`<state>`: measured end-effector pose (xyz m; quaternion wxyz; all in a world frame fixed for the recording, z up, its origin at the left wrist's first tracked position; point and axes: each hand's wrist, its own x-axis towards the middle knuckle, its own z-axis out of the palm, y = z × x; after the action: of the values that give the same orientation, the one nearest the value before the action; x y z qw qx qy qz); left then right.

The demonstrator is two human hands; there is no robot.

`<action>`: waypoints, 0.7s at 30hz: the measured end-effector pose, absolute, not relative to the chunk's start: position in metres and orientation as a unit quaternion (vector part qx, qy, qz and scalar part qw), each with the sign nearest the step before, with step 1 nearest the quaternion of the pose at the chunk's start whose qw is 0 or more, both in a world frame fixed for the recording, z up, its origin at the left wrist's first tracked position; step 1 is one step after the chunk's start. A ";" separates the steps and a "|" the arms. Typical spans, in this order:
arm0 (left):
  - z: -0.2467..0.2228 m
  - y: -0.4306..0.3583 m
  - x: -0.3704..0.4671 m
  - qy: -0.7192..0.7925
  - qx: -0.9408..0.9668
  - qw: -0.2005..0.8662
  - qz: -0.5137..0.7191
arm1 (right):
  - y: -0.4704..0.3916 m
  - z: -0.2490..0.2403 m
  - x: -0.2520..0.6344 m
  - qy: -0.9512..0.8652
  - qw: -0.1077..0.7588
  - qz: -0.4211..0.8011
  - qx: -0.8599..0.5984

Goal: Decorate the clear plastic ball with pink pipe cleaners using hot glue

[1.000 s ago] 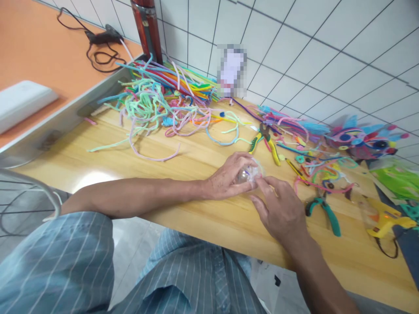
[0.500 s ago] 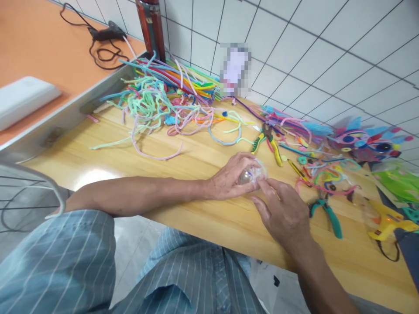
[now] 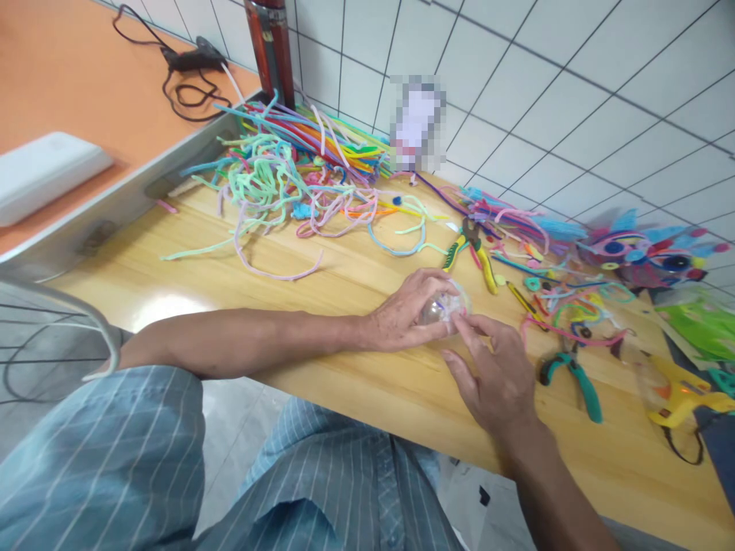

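Observation:
A clear round ball (image 3: 437, 308) with something whitish and purple on it rests low over the wooden table (image 3: 344, 390). My left hand (image 3: 405, 312) is wrapped round its left side, thumb below and fingers above. From the right, my right hand (image 3: 498, 367) touches the ball's right side with its index fingertip; the thumb is apart from that finger, and nothing shows between them. Just beyond the ball lie yellow-green pliers (image 3: 472, 249), their handles spread towards me.
Tangled pipe cleaners (image 3: 264, 180) lie at the back left beside a red bottle (image 3: 271, 53). On the right are teal pliers (image 3: 574, 379), a yellow glue gun (image 3: 681, 394), a yellow cutter (image 3: 524, 300) and colourful fluffy figures (image 3: 648, 256). A phone (image 3: 418, 122) leans on the tiled wall.
The whole view has shifted slightly. My right hand has moved a little to the left, its index finger still at the ball. My left hand keeps its hold.

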<state>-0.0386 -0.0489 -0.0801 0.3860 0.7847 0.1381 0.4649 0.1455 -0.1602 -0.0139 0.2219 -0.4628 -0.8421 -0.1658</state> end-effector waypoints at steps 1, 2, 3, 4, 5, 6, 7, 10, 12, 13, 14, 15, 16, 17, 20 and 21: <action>-0.080 -0.049 -0.039 0.140 0.784 0.389 0.462 | -0.160 -0.015 0.146 -0.840 0.229 -0.156 -0.465; -0.079 -0.049 -0.039 0.142 0.784 0.392 0.460 | -0.160 -0.017 0.146 -0.839 0.234 -0.151 -0.468; -0.079 -0.049 -0.039 0.142 0.784 0.394 0.459 | -0.160 -0.018 0.147 -0.837 0.236 -0.152 -0.469; -0.079 -0.049 -0.039 0.142 0.784 0.395 0.457 | -0.160 -0.019 0.147 -0.835 0.234 -0.159 -0.472; -0.078 -0.049 -0.039 0.142 0.785 0.396 0.455 | -0.160 -0.020 0.147 -0.834 0.228 -0.169 -0.473; -0.078 -0.049 -0.039 0.142 0.786 0.396 0.453 | -0.160 -0.020 0.147 -0.834 0.221 -0.181 -0.473; -0.078 -0.049 -0.039 0.142 0.787 0.396 0.451 | -0.160 -0.020 0.146 -0.834 0.214 -0.192 -0.472; -0.079 -0.049 -0.039 0.142 0.789 0.388 0.455 | -0.161 -0.018 0.145 -0.835 0.194 -0.212 -0.470; -0.080 -0.049 -0.038 0.142 0.790 0.379 0.460 | -0.161 -0.017 0.143 -0.835 0.188 -0.218 -0.469; -0.080 -0.049 -0.038 0.142 0.791 0.377 0.461 | -0.161 -0.016 0.142 -0.835 0.186 -0.218 -0.469; -0.080 -0.049 -0.038 0.143 0.792 0.376 0.460 | -0.161 -0.015 0.142 -0.835 0.186 -0.217 -0.469; -0.080 -0.050 -0.038 0.143 0.792 0.376 0.459 | -0.161 -0.014 0.141 -0.836 0.186 -0.214 -0.470; -0.080 -0.050 -0.038 0.144 0.793 0.376 0.457 | -0.161 -0.013 0.141 -0.836 0.188 -0.211 -0.471; -0.080 -0.050 -0.037 0.145 0.793 0.375 0.457 | -0.161 -0.013 0.141 -0.835 0.191 -0.207 -0.473; -0.081 -0.050 -0.037 0.143 0.794 0.367 0.463 | -0.161 -0.012 0.141 -0.831 0.201 -0.195 -0.481; -0.081 -0.050 -0.036 0.140 0.795 0.364 0.466 | -0.161 -0.011 0.141 -0.830 0.204 -0.192 -0.483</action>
<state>-0.0363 -0.0501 -0.0811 0.3637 0.7945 0.1397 0.4658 0.1406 -0.1610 -0.0114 0.2039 -0.4827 -0.8298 -0.1918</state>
